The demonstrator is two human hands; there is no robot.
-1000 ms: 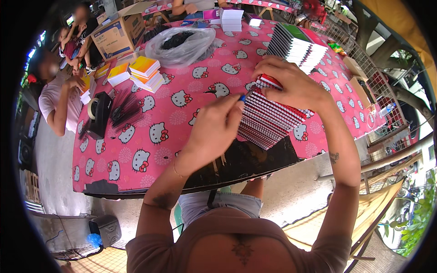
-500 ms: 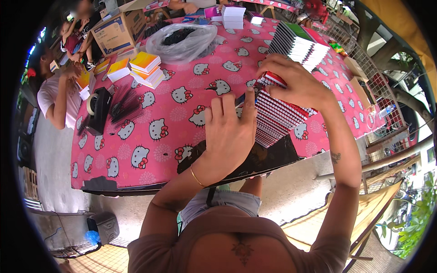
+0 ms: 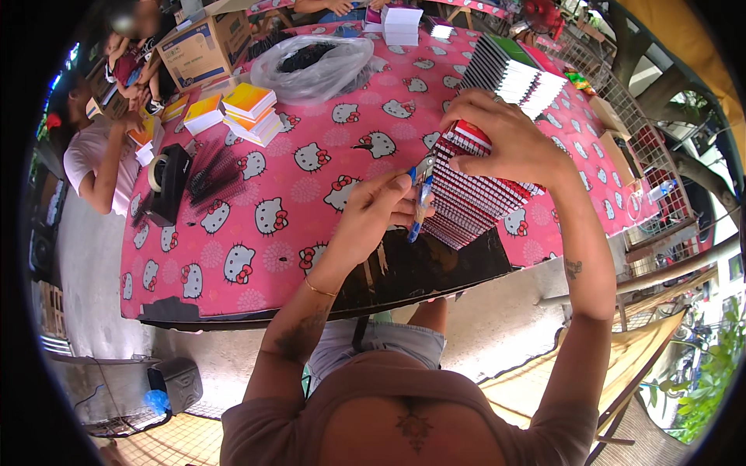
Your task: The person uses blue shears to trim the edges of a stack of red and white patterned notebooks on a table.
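Landmark: the tall slanted stack of red-covered spiral notebooks, at the near right edge of the pink cartoon-cat tablecloth.

Left hand, just left of the stack: fingers curled shut around small blue-handled pliers. Metal tip points up at the wire-bound edge, touching or nearly so; can't tell which. Handles drop out of the fist toward the table's near edge.

Right hand, on top of the stack: fingers spread and pressed down on the top red cover, thumb on the side facing the pliers. Bracing, not gripping.

Risks, my read:
- The stack leans toward the person and overhangs the bare dark table edge. Ease off the right hand and the top books could slide.
- The plier tip sits close to the right thumb; a slip off the wire could nip it.
- Too hard a squeeze could deform a coil, so pages would snag.

Rest, relative to the stack:
- Behind it: a second fanned row of green- and white-covered notebooks.
- Far left: yellow-and-orange paper pads, a clear plastic bag of dark coils, a black tape dispenser, a cardboard box.
- Another person in a white shirt sits at the left end of the table.
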